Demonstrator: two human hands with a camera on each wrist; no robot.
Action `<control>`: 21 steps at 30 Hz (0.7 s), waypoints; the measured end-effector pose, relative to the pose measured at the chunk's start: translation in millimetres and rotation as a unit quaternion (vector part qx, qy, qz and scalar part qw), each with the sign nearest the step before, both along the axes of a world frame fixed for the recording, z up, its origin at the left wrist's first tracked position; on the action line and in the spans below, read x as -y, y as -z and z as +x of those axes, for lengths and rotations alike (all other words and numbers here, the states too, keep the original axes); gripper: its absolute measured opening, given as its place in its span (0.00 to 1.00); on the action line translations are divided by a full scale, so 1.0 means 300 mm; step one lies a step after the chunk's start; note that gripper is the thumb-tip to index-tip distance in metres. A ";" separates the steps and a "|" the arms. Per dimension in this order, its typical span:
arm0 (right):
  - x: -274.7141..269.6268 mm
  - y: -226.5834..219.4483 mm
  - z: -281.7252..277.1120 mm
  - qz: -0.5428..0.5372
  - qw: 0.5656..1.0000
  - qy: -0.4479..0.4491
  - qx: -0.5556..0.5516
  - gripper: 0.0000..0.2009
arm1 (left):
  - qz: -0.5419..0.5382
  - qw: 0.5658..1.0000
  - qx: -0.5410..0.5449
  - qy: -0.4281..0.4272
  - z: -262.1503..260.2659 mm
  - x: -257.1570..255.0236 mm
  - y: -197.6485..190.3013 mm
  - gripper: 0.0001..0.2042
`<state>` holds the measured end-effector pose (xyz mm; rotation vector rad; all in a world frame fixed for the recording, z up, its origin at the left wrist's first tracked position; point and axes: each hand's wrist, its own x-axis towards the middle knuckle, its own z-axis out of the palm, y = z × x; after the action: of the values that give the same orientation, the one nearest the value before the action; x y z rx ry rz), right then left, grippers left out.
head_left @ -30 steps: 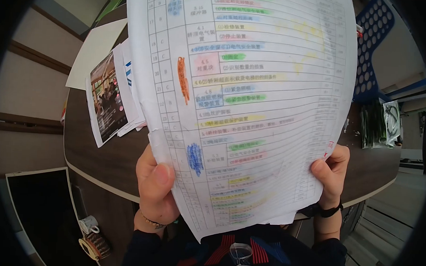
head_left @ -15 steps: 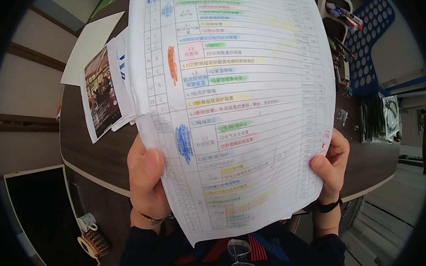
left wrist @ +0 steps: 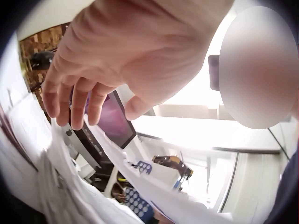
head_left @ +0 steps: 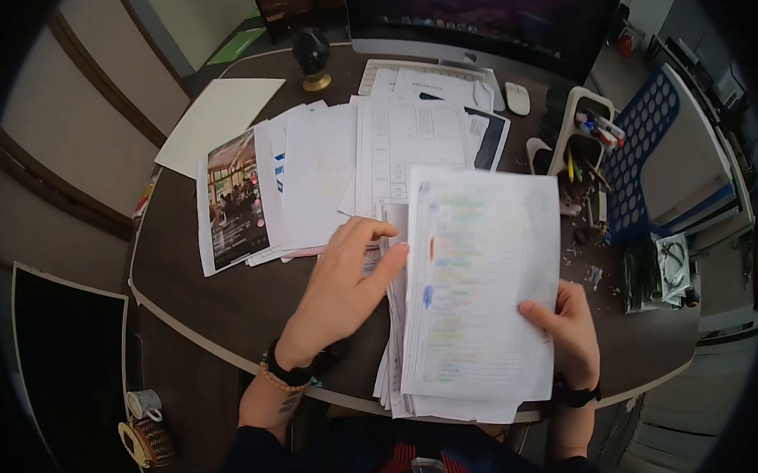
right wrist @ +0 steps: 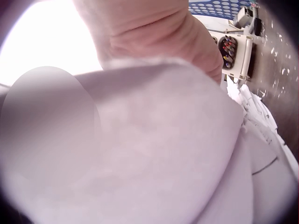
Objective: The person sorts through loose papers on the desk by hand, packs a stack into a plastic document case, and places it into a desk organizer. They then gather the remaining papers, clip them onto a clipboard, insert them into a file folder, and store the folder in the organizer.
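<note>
A printed sheet [head_left: 483,275] with colour-highlighted rows and orange and blue scribbles lies uppermost, over a stack of papers [head_left: 393,355] near the desk's front edge. My right hand [head_left: 568,325] grips the sheet's right edge, thumb on top and the other fingers partly hidden behind it. At the left edge, my left hand [head_left: 348,277] is off the sheet's face, fingers loosely bent and thumb apart. In the left wrist view the fingertips [left wrist: 93,116] of this hand hang right at the upper edges of the papers [left wrist: 107,154].
More loose papers [head_left: 318,175], one with a photo [head_left: 237,196], spread across the desk [head_left: 224,306] to the left. Behind are a keyboard [head_left: 373,71], a mouse [head_left: 517,99] and a monitor [head_left: 481,21]. A pen organizer [head_left: 581,106] and a blue perforated file holder [head_left: 645,138] stand right.
The highlighted sheet has gone down and away from the head, onto the stack. My left hand has let go of its left edge; the right hand keeps its grip. More of the desk shows.
</note>
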<state>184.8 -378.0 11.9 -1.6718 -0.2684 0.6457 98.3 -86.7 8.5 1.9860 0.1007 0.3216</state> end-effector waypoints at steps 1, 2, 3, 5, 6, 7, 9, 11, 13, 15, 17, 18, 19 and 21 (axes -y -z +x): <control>0.011 0.008 0.000 -0.051 0.998 -0.033 0.012 0.14 | 0.071 0.997 -0.005 -0.022 -0.004 -0.035 0.019 0.15; 0.029 0.018 -0.001 -0.109 0.991 -0.066 0.028 0.15 | 0.141 0.989 -0.012 -0.044 -0.013 -0.062 0.026 0.16; 0.047 0.039 -0.002 -0.126 0.988 -0.073 0.044 0.16 | 0.182 0.982 -0.024 -0.050 -0.030 -0.077 0.023 0.17; 0.046 0.019 -0.011 -0.143 0.985 -0.079 0.059 0.16 | 0.197 0.979 -0.048 -0.017 -0.072 -0.072 0.011 0.17; 0.044 -0.013 -0.019 -0.204 0.970 -0.086 0.095 0.18 | 0.208 0.975 -0.078 0.015 -0.096 -0.060 0.004 0.17; 0.043 -0.034 -0.028 -0.266 0.950 -0.095 0.129 0.21 | 0.165 0.972 -0.160 0.059 -0.122 -0.029 -0.021 0.17; 0.055 -0.014 -0.046 -0.300 0.937 -0.062 0.166 0.26 | 0.224 0.943 -0.221 0.105 -0.183 0.040 -0.026 0.20; 0.060 0.016 -0.063 -0.332 0.921 -0.030 0.203 0.31 | 0.259 0.927 -0.237 0.133 -0.214 0.101 -0.002 0.22; 0.045 0.050 -0.085 -0.228 0.954 -0.019 0.193 0.43 | 0.242 0.948 -0.182 0.102 -0.223 0.159 0.041 0.31; 0.037 0.085 -0.118 -0.240 0.944 -0.028 0.226 0.45 | 0.258 0.951 -0.156 0.071 -0.221 0.208 0.084 0.36; 0.022 0.077 -0.145 -0.243 0.944 -0.041 0.217 0.50 | 0.253 0.959 -0.117 0.039 -0.215 0.252 0.119 0.42; 0.020 0.074 -0.158 -0.245 0.944 -0.043 0.216 0.50 | 0.252 0.960 -0.119 0.038 -0.215 0.273 0.131 0.42; 0.024 0.075 -0.176 -0.242 0.940 -0.043 0.235 0.49 | 0.252 0.962 -0.107 0.025 -0.217 0.293 0.141 0.42; 0.038 0.085 -0.212 -0.241 0.936 -0.046 0.252 0.49 | 0.187 0.980 -0.067 0.018 -0.225 0.309 0.156 0.40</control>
<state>121.1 -389.4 -13.7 -2.3039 -0.5942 0.3511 30.8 -179.5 -38.3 2.3801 0.0942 0.1930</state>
